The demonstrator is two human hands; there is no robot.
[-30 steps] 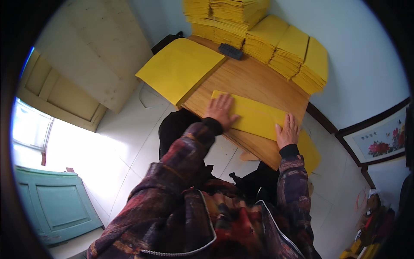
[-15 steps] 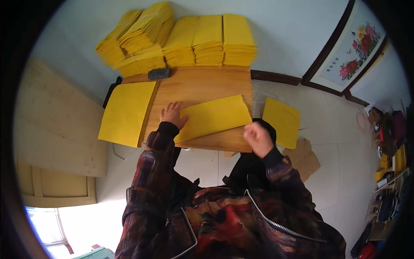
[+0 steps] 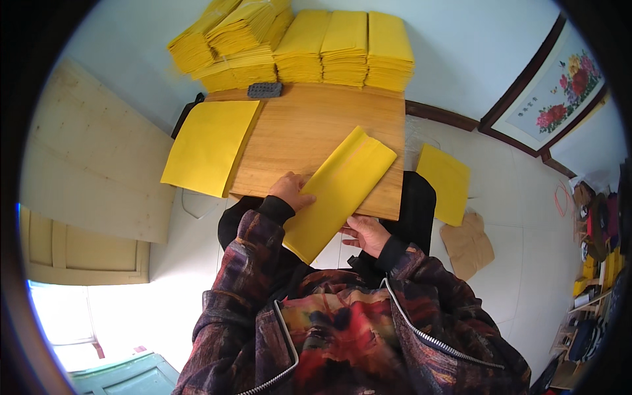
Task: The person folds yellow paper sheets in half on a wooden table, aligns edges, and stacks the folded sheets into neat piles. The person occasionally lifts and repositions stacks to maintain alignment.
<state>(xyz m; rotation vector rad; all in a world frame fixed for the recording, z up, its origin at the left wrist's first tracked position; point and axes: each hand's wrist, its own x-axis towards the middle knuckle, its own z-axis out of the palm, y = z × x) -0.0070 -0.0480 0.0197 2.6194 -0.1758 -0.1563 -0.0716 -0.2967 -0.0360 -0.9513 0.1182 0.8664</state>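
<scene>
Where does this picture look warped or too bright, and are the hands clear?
In the head view, the window and nearby floor wash out to white; the fisheye darkens the corners and bows the pale board; the left hand, right hand and folded yellow paper look fairly clear.

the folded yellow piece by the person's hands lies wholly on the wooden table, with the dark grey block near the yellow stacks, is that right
Not wholly: the head view shows the lower end of the folded yellow piece jutting past the near edge of the wooden table. The dark grey block is near the yellow stacks, as you say.
</scene>
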